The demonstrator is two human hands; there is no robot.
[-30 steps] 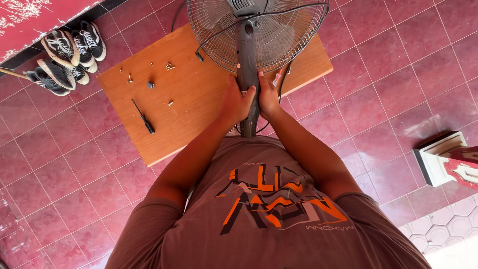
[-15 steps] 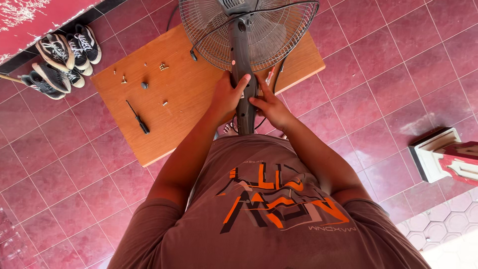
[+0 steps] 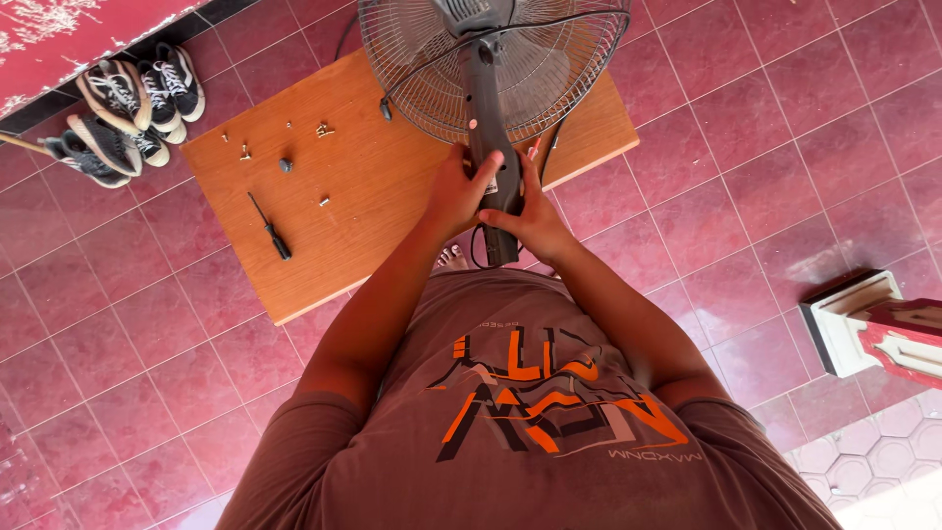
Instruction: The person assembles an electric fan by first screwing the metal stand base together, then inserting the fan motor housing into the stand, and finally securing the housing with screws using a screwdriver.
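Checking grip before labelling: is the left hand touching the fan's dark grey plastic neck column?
Touching. The head view shows the left hand wrapped on the dark grey plastic neck column, thumb lying across its front.

— The fan's wire guard runs off the picture's top edge.
— And the specks near the board's far-left corner (perhaps screws) are too small to tell.

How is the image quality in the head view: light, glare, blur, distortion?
Head view: bright, warm daylight, blown out at the pale tiles bottom right; mostly sharp, left hand and right hand on the fan stem crisp; wide-angle lens bends the floor tile lines near the edges.
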